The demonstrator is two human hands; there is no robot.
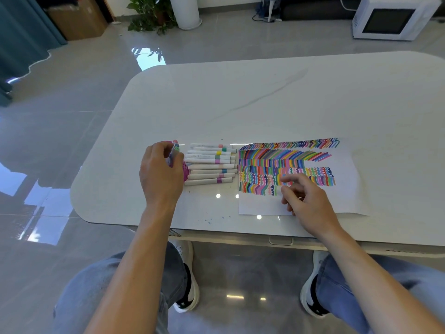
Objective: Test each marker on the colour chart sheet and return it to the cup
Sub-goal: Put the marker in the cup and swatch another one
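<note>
The colour chart sheet (342, 186) lies on the white table (265, 104), covered with rows of coloured strokes. Left of it, several white markers (209, 165) with coloured bands lie side by side in a stack. At the stack's left end stands a pink cup (185, 171), mostly hidden behind my left hand (161, 172). That hand is closed around a marker (175, 151) at the cup, its cap end pointing up. My right hand (305, 201) hovers over the sheet's lower left part with fingers loosely apart and nothing in it.
The table's near edge runs just in front of my hands, with a drawer handle (280, 241) beneath it. Small ink specks (209, 220) mark the table near the edge. A microwave (390, 18) and a potted plant (149, 13) stand on the floor beyond the table.
</note>
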